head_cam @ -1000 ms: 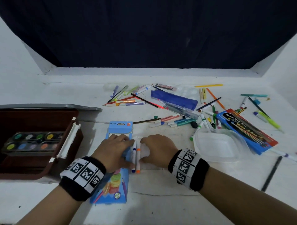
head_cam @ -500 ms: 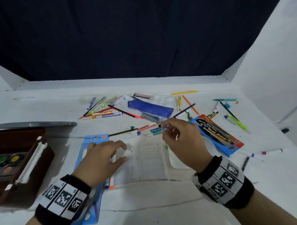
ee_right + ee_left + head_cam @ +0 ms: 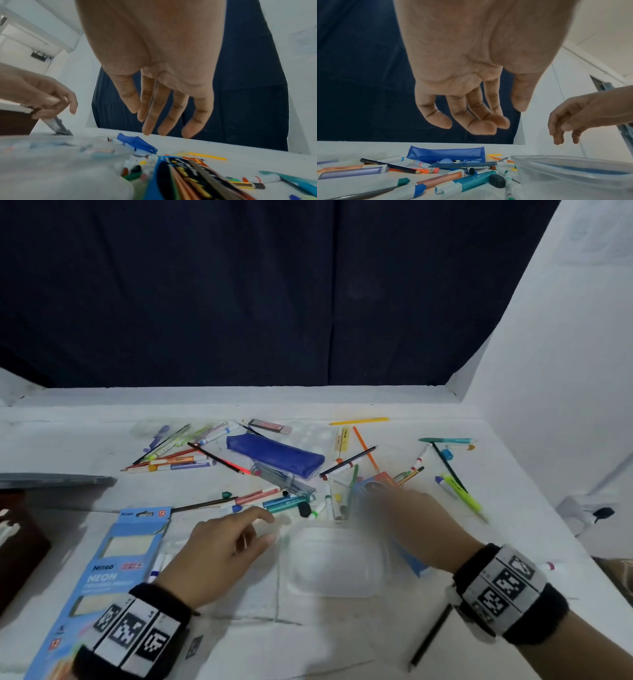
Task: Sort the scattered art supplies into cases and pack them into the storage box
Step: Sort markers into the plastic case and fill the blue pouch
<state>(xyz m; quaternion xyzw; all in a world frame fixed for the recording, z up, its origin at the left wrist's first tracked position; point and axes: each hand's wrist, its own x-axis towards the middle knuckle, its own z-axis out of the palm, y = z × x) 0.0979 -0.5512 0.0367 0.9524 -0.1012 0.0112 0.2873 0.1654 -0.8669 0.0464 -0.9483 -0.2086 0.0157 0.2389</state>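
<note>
Markers, pencils and pens lie scattered across the white table around a blue pencil pouch. My left hand hovers with loose fingers and holds nothing, just short of a teal marker. My right hand, blurred in the head view, is spread open and empty over the blue-and-red coloured pencil box. A light-blue neon marker box lies at my left wrist, with markers beside it.
A clear plastic container sits between my hands. The brown storage box stands at the far left with its grey lid behind it. A black pencil lies near my right wrist. A white wall closes the right side.
Both hands have left the two markers at the light-blue box. The right hand went to the pile, then right over the pencil box. The left hand reached forward. My view turned right.
</note>
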